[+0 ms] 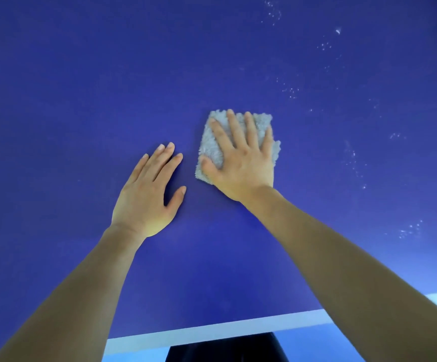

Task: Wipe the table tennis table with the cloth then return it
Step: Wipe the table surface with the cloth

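Note:
The blue table tennis table (81, 87) fills the view. A folded grey fluffy cloth (209, 150) lies flat on it just right of centre. My right hand (241, 163) presses down on the cloth with straight, spread fingers and covers most of it. My left hand (147, 194) rests flat on the bare table just left of the cloth, fingers straight, holding nothing.
White specks of dust (290, 91) are scattered over the table's right side. The table's white edge line (212, 331) runs along the near side. A dark object (225, 348) sits below that edge at the bottom centre.

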